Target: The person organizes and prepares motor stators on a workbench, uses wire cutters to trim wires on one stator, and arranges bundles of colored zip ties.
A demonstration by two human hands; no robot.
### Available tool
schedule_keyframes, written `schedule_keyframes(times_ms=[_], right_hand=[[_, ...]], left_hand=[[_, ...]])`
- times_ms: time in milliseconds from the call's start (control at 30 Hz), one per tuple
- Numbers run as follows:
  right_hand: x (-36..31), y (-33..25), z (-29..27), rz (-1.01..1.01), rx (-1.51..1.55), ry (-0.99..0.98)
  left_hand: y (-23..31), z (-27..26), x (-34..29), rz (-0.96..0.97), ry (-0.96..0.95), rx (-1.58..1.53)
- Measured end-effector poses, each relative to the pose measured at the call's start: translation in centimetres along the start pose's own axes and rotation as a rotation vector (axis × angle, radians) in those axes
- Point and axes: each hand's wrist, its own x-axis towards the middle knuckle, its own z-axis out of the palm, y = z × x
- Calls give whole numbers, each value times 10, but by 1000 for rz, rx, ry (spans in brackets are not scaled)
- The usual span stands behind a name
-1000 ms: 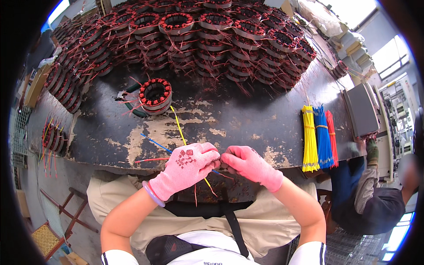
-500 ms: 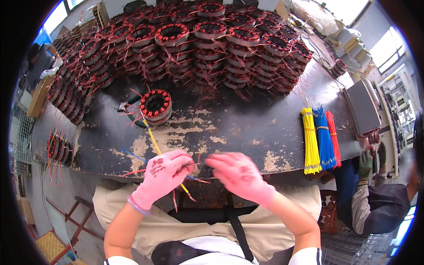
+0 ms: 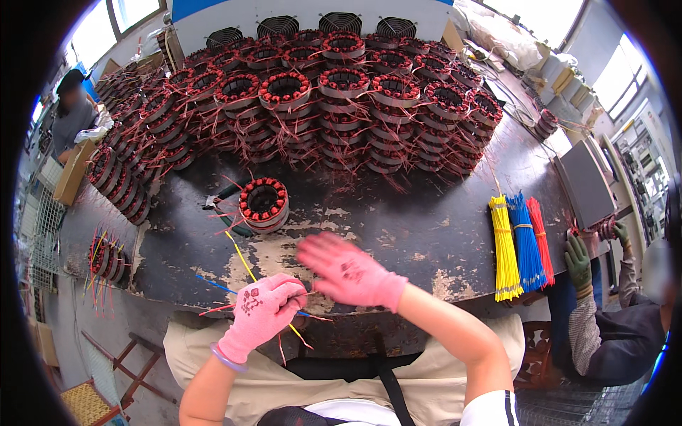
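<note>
My left hand [image 3: 264, 312], in a pink glove, is closed around a few thin wires at the table's front edge. A yellow wire [image 3: 242, 255], a blue wire [image 3: 215, 285] and a red wire [image 3: 216, 309] stick out on its far and left sides, and more wire ends come out below the fingers. Just beyond and to the right is my right hand [image 3: 349, 273], also pink-gloved, fingers stretched out and blurred, with nothing seen in it. Past the hands stands a short stack of motor stators [image 3: 263, 206] with red windings; a dark green curved handle [image 3: 231, 193] shows partly behind it.
Tall rows of stators [image 3: 344, 82] fill the table's far side. Yellow [image 3: 504, 248], blue [image 3: 524, 241] and red wire bundles [image 3: 540, 241] lie at right. Stators with coloured wires [image 3: 108, 259] sit at left. Co-workers are at the right [image 3: 618, 334] and far left [image 3: 71, 113].
My right hand has moved left and away from me, its fingers now spread beyond my left hand. The left hand keeps the wires. The view has tilted up a little.
</note>
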Motion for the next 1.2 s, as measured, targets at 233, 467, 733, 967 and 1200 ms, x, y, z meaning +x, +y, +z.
schedule_keyframes(times_ms=[233, 467, 733, 967, 1200], right_hand=[[26, 59, -15, 223, -197, 54], [-18, 15, -25, 79, -159, 1], [-45, 0, -74, 357, -105, 370], [-66, -40, -43, 190, -355, 274], [-50, -38, -47, 296, -95, 166]], left_hand=[[3, -4, 1, -3, -17, 17], [5, 0, 4, -17, -10, 0], [18, 21, 25, 13, -51, -43], [26, 36, 41, 37, -53, -16], [23, 36, 38, 73, -61, 32]])
